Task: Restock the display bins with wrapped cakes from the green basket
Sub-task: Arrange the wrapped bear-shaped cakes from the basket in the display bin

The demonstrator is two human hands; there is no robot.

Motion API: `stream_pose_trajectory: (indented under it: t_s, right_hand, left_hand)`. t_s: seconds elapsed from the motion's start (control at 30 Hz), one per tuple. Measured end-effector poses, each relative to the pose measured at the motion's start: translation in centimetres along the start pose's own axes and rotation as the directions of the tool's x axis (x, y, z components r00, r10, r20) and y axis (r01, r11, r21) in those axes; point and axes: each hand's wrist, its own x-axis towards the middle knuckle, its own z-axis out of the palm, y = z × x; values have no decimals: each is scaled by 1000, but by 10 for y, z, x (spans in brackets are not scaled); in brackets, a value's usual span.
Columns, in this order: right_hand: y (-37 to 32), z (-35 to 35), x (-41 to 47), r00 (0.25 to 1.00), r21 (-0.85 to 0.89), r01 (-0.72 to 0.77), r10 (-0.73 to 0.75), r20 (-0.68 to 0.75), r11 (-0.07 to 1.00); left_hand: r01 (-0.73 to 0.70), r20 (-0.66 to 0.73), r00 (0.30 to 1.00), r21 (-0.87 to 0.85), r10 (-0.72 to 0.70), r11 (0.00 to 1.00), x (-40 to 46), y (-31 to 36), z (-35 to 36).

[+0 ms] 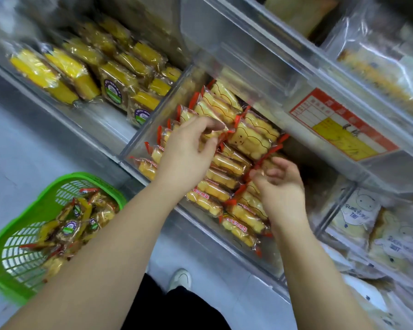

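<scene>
A clear display bin (126, 151) in the middle holds several bear-shaped wrapped cakes (246, 139) with red wrapper ends, packed in rows. My left hand (188, 148) reaches into the bin and pinches one wrapped cake (211, 135) between thumb and fingers. My right hand (281, 186) hovers over the bin's right side, its fingers curled round a wrapper's red end (254, 171). The green basket (45, 201) stands at the lower left on the floor, with several wrapped cakes (74, 225) inside.
A bin to the left holds yellow wrapped cake slices (81, 67). Bins to the right hold white-wrapped goods (358, 210). The raised clear lid (248, 51) carries a red and yellow label (341, 125). My shoe (180, 279) shows on the grey floor below.
</scene>
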Motion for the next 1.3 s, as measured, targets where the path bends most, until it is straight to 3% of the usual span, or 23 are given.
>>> stream_pose_trajectory:
  t_s: [0.13,0.23,0.3,0.43,0.53,0.73,0.9,1.0,1.07,1.13,1.23,1.3]
  right_hand:
    - [-38,26,-64,921,149,237,-271,281,960]
    - [-67,66,-104,747,234,374,-441,498,897]
    - [-71,103,-124,607,236,409,-455,651,882]
    - [-41,193,-147,404,75,479,-296,866,875]
    - [13,265,-149,303,-96,563,-97,948,821]
    - [150,404,-127,208,-256,763,149,967,594]
    - [242,503,-86,188,-278,871,248,951,406]
    - [276,554,-64,170,-227,920,194,966,321]
    - [291,582,-50,145,-174,960,146,979,217]
    - [300,601,-39,117,-118,993,114,987,0]
    - [308,612,-32,121,-53,930,169,978,-363]
    - [316,614,-35,119,-15,863,174,978,-504]
  left_hand:
    - [85,-181,974,-258,-135,962,-51,-15,-45]
    - [153,-330,904,-343,-271,927,-96,-42,-83]
    - [215,-401,835,-391,-376,895,-130,-69,-108]
    - [370,-499,651,-450,-572,813,-198,-138,-145]
    - [519,-464,517,-498,-719,695,-240,-203,-156]
    - [823,-241,377,-356,-895,442,-300,-363,-138]
    - [906,-219,376,-118,-900,407,-320,-494,-107]
    - [889,-259,447,21,-856,458,-311,-555,-90]
    - [846,-276,533,182,-800,501,-304,-587,-83]
    - [789,-222,583,383,-782,480,-297,-610,-80]
    - [781,-167,521,490,-837,388,-296,-622,-79]
    - [807,-189,474,485,-860,338,-303,-622,-81]
